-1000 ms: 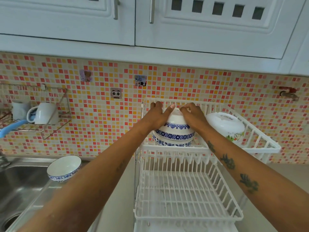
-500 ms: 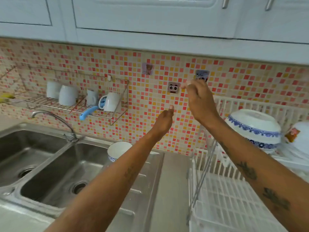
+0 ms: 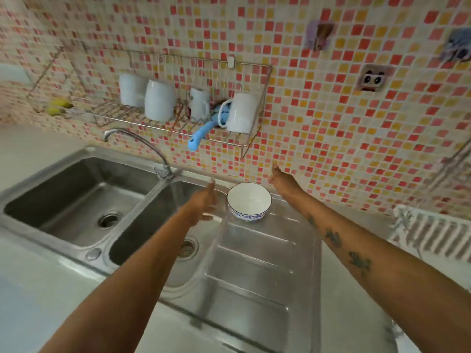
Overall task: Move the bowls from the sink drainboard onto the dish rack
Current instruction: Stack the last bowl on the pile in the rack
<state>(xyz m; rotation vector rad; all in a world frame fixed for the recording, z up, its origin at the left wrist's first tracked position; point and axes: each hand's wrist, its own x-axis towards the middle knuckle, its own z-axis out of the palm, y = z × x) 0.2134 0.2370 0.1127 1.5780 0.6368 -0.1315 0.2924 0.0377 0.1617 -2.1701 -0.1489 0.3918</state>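
Steel drainboard (image 3: 257,266) holds one white bowl (image 3: 249,201) with a blue-patterned outside, upright at its far end near the tiled wall, with the left hand (image 3: 204,200) just to its left and the right hand (image 3: 281,180) just to its right, neither touching it. Both hands are empty and loosely spread, though motion blur hides the exact finger positions. Only a blurred white corner of the dish rack (image 3: 438,238) shows, cut off at the right edge, and the mugs on the wall shelf (image 3: 163,123) are soft too.
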